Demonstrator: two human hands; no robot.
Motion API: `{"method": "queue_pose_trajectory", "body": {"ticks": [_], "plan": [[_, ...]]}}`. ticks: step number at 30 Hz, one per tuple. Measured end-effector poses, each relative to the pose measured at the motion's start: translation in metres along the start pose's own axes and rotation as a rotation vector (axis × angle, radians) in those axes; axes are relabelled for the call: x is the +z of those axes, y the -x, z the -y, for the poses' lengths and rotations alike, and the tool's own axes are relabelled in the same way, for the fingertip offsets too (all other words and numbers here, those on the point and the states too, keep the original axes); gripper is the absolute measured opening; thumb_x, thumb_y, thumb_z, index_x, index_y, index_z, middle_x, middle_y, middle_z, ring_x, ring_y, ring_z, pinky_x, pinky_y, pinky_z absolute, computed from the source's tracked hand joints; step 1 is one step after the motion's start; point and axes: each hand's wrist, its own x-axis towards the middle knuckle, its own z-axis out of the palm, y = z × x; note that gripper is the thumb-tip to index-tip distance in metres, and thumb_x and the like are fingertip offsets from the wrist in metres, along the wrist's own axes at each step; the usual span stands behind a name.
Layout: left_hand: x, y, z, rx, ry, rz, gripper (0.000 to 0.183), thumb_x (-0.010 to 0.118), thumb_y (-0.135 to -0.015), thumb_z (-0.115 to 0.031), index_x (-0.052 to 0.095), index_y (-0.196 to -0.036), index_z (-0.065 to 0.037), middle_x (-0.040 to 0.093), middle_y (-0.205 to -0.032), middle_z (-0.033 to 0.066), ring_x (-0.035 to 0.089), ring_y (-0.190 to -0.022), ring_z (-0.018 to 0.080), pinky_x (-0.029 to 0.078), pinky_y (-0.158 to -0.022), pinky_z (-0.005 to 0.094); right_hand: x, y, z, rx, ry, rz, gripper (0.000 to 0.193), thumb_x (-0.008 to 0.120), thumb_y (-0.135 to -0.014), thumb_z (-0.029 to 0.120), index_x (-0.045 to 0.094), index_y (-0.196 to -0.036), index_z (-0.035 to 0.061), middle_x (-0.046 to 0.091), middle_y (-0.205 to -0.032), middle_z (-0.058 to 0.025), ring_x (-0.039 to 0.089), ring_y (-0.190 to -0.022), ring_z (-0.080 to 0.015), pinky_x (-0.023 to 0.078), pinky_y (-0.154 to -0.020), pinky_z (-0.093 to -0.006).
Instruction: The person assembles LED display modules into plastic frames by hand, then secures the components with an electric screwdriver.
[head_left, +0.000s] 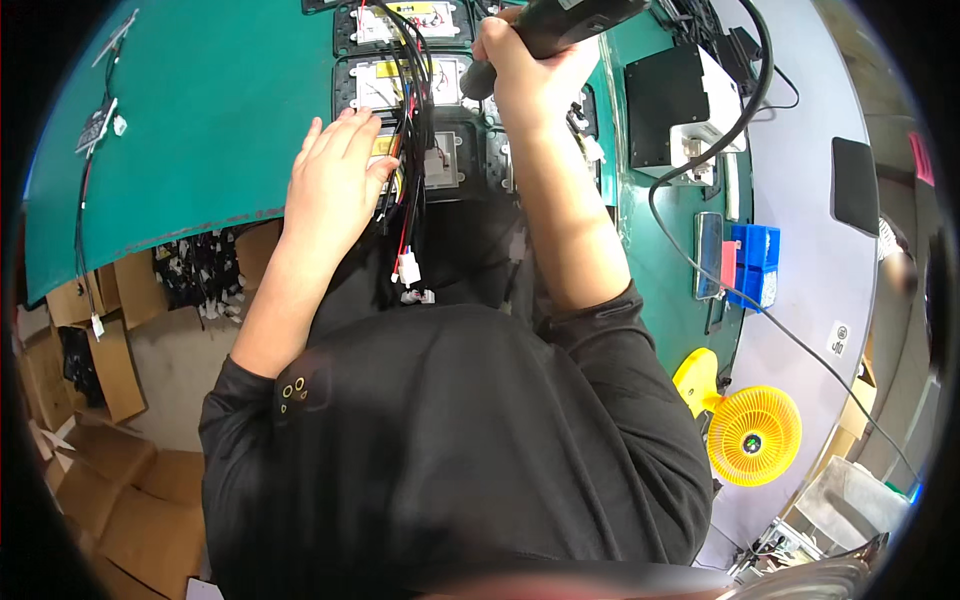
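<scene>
My right hand [535,75] is wrapped round a black handheld power tool [560,28], held over the right part of the housings; its exact kind is not clear. The tool's blunt end points down and left. My left hand [340,175] lies with fingers outstretched at the left edge of the near black housing [465,135], beside a bundle of wires [415,150]; its thumb reaches the wires. Several black housings with white inner parts, such as the far housing [440,22], stand in rows. White connectors [409,268] hang from the bundle over the near edge of the table.
The green mat [220,110] covers the table. A black and white box [670,110], a phone [708,250], blue bins [757,262] and a yellow fan [752,435] stand on the right. A black cable [690,170] curves down there. Cardboard boxes [150,500] sit at lower left.
</scene>
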Motion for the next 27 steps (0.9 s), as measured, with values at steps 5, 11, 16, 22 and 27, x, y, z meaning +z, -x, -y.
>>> {"method": "queue_pose_trajectory", "body": {"ticks": [5, 11, 16, 22, 27], "plan": [[0.003, -0.001, 0.001, 0.024, -0.009, -0.023, 0.04, 0.064, -0.086, -0.022, 0.059, -0.121, -0.002, 0.058, -0.13, 0.0148, 0.052, -0.124, 0.0313, 0.035, -0.109, 0.0506, -0.005, -0.002, -0.008, -0.135, -0.09, 0.007, 0.035, 0.065, -0.076, -0.006, 0.053, -0.109, -0.0028, 0.059, -0.077, -0.002, 0.056, -0.064, -0.0098, 0.049, -0.061, -0.0262], [0.003, -0.001, 0.003, 0.023, 0.003, -0.015, 0.04, 0.063, -0.087, -0.021, 0.059, -0.121, -0.002, 0.058, -0.13, 0.0148, 0.052, -0.124, 0.0316, 0.034, -0.109, 0.0509, -0.008, -0.003, -0.009, -0.121, -0.131, 0.021, 0.036, 0.064, -0.077, -0.007, 0.051, -0.11, -0.0041, 0.059, -0.075, -0.002, 0.056, -0.062, -0.0096, 0.049, -0.062, -0.0268], [0.003, 0.0, 0.002, 0.022, 0.012, -0.014, 0.039, 0.063, -0.087, -0.021, 0.059, -0.121, -0.002, 0.058, -0.13, 0.0149, 0.052, -0.124, 0.0316, 0.034, -0.109, 0.0511, -0.007, -0.001, -0.007, -0.148, 0.01, 0.002, 0.036, 0.065, -0.077, -0.005, 0.051, -0.11, -0.0022, 0.059, -0.075, -0.0022, 0.056, -0.063, -0.0096, 0.049, -0.061, -0.0262], [0.005, 0.001, 0.001, 0.02, 0.009, -0.045, 0.039, 0.063, -0.087, -0.021, 0.06, -0.121, -0.004, 0.058, -0.126, 0.0142, 0.054, -0.119, 0.0326, 0.037, -0.107, 0.0511, -0.01, -0.006, -0.013, -0.02, -0.288, 0.073, 0.027, 0.065, -0.075, -0.007, 0.055, -0.099, 0.0017, 0.058, -0.076, -0.0029, 0.056, -0.063, -0.0105, 0.049, -0.06, -0.0268], [0.004, 0.0, 0.001, 0.03, -0.008, -0.056, 0.037, 0.063, -0.087, -0.021, 0.061, -0.121, -0.006, 0.058, -0.119, 0.0139, 0.056, -0.113, 0.0336, 0.039, -0.106, 0.051, 0.004, -0.006, -0.017, -0.142, 0.036, -0.024, 0.019, 0.068, -0.071, -0.005, 0.059, -0.086, 0.0038, 0.059, -0.078, 0.001, 0.056, -0.07, -0.0087, 0.047, -0.064, -0.0251]]}}
